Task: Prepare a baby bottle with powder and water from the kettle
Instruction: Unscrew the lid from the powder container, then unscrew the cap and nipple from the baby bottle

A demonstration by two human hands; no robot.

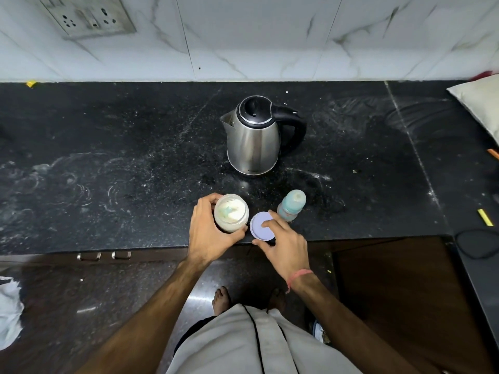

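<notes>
- Lilac lid (pixel 261 225) sits pinched in the right hand (pixel 283 247), at the counter's front edge.
- Left hand (pixel 208 233) wraps around the open powder jar (pixel 231 213), a pale scoop showing inside.
- Jar looks light and smooth, likely slippery; best gripped round its sides.
- Baby bottle (pixel 291 205) stands just beside the lid, still capped.
- Steel kettle (pixel 253 136) stands behind; probably heavy, so lift it by the black handle.
- Black speckled counter (pixel 108 157) shows powder smears, marble wall tiles (pixel 256 36) behind.
</notes>
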